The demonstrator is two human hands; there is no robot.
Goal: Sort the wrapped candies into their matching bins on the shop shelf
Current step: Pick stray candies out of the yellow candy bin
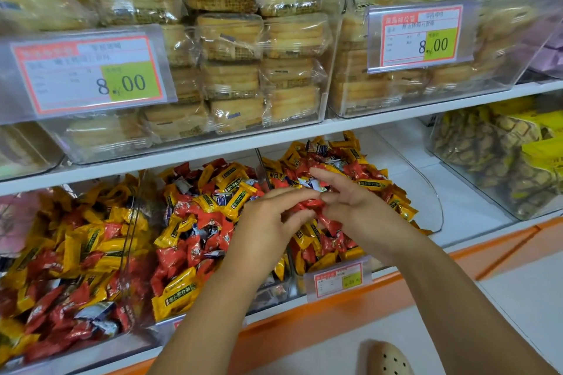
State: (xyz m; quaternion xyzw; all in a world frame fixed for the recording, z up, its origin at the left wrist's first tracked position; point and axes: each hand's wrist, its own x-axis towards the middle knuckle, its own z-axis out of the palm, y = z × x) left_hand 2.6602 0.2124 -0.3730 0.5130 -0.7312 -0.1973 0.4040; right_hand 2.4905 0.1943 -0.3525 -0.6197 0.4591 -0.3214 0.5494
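Both hands meet above the rightmost candy bin: the left hand curls its fingers round a small cluster of crinkly red foil-wrapped candies, and the right hand pinches the same cluster, its forefinger straight. Beneath lie three clear plastic bins side by side on a white shelf with an orange front edge, each heaped with glossy yellow pillow-shaped packets, red twists and a few blue-white ones. On the shelf above, two clear boxes hold cellophane-wrapped round pastries, each box bearing one price tag.
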